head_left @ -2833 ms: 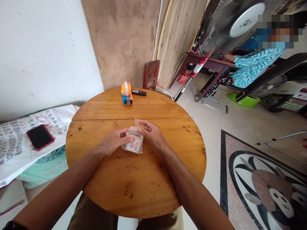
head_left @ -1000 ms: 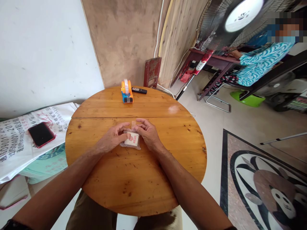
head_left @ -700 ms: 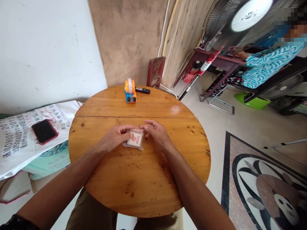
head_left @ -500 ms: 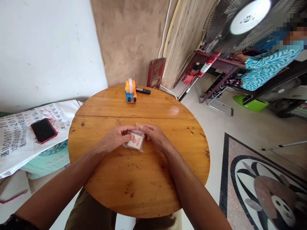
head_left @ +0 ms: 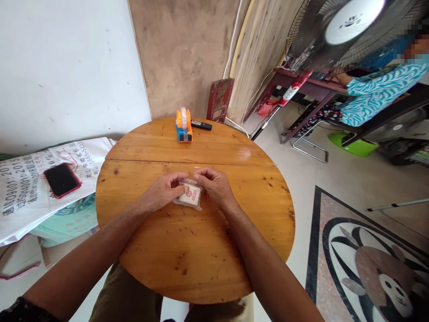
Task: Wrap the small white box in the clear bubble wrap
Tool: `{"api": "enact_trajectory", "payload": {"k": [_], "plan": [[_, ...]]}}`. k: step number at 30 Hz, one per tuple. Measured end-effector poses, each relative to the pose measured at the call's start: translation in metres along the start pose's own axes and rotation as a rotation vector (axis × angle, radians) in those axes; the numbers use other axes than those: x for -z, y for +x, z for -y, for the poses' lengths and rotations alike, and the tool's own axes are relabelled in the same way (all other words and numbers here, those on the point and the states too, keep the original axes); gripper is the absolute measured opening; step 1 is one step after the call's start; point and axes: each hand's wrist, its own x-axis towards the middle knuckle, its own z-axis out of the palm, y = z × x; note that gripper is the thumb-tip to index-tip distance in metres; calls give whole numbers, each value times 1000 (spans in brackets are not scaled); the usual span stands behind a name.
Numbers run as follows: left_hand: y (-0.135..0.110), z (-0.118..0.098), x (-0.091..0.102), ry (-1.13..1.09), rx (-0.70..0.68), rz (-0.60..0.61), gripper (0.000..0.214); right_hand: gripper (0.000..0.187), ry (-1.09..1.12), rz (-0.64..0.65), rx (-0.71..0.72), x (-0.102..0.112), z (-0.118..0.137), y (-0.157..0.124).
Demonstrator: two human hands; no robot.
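A small clear plastic packet with a white and red label lies on the round wooden table, near its middle. My left hand pinches the packet's left side, fingers curled. From the other side my right hand grips its top right edge, fingers bent over it. Both forearms reach in from the near edge of the table.
An orange and blue tape dispenser and a black remote sit at the table's far edge. A dark phone lies on printed white sacks to the left. A standing fan and a seated person are at the right.
The packet has been lowered from a tilted hold to lie flat on the table. Both hands stayed on it and shifted their fingers along its top edge.
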Motion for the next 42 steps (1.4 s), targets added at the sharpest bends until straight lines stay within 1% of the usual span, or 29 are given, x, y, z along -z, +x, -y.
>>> {"api": "enact_trajectory", "payload": {"k": [3, 7, 11, 15, 17, 21, 24, 27, 31, 37, 40, 42], "plan": [[0, 0, 1, 30, 8, -26, 46, 16, -19, 1, 21, 0, 1, -1], [1, -5, 0, 51, 25, -10, 36, 11, -102, 23, 68, 0, 3, -5], [0, -12, -1, 25, 28, -20, 36, 9, -256, 27, 134, -5, 6, -14], [-2, -18, -2, 56, 23, -14, 34, 12, -442, -17, 253, -8, 6, -19], [-2, -19, -3, 99, 19, -31, 31, 12, -456, -20, 255, -7, 5, -19], [-2, -19, -4, 160, 31, -63, 29, 11, -391, 11, 199, -2, 4, -18], [-2, -19, -5, 145, 33, -75, 29, 12, -508, 12, 266, 0, 8, -22], [-3, -19, -5, 141, 29, -75, 30, 14, -628, 61, 380, 2, 11, -26], [-3, -19, 0, 151, 55, -54, 27, 15, -693, 144, 509, 6, 11, -28], [-2, -15, 7, 185, 53, -23, 25, 13, -773, 186, 524, 9, 9, -28], [-3, -16, 6, 196, 60, -34, 26, 15, -875, 219, 531, 12, 15, -31], [-3, -17, 5, 206, 65, -47, 26, 17, -955, 272, 554, 14, 22, -34]]}}
